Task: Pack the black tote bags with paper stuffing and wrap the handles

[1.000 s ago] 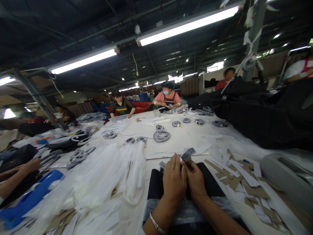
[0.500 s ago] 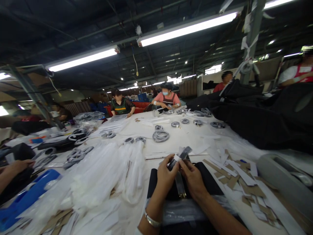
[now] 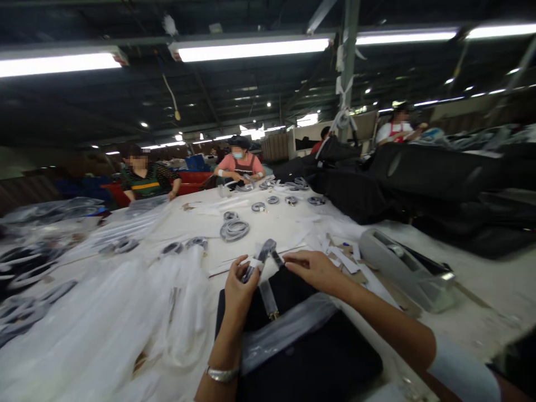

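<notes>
Grey strap (image 3: 268, 247) — glossy, bent; black bag (image 3: 318, 357) — round-cornered

White table (image 3: 196, 222) bears coiled straps (image 3: 235, 237), plastic film (image 3: 100, 324), black bag (image 3: 310, 363)

A factory workshop: tube light (image 3: 255, 50) overhead at twelve o'clock, aproned worker (image 3: 244, 165) at eleven, second worker (image 3: 397, 131) at two, plastic wrapping (image 3: 104, 324) heaped at eight, coiled straps (image 3: 234, 229) across a big desk (image 3: 285, 226).
</notes>
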The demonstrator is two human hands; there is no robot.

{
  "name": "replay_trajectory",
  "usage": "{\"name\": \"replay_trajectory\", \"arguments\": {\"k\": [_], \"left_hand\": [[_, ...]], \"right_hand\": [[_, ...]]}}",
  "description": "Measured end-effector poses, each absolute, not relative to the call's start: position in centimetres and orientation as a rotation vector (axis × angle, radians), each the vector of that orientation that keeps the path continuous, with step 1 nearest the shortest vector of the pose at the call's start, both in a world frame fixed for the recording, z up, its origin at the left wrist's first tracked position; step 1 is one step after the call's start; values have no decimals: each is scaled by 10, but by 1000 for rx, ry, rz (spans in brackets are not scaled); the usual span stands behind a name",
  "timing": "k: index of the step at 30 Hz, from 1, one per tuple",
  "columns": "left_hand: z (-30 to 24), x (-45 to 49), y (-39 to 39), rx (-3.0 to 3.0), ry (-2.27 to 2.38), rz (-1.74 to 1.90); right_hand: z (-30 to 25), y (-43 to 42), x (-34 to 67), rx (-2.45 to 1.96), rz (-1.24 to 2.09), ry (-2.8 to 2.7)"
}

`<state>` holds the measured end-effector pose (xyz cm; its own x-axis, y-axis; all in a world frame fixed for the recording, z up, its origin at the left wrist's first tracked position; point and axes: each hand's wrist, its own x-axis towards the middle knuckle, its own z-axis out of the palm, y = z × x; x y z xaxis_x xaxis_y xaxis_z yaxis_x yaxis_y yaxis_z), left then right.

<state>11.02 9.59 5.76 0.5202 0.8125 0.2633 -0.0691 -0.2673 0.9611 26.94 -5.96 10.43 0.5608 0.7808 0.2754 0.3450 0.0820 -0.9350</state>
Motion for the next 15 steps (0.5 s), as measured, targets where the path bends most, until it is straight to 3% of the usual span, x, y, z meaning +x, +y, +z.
{"name": "replay_trajectory", "arguments": {"k": [5, 7, 15], "left_hand": [[55, 110, 99, 1666, 693, 954], [54, 110, 99, 1671, 700, 951], [59, 110, 96, 1680, 727, 945]], "right_hand": [[116, -190, 370, -2046, -340, -867], [112, -240, 399, -2215, -469, -684], [90, -297, 408, -2231, -90, -405]]}}
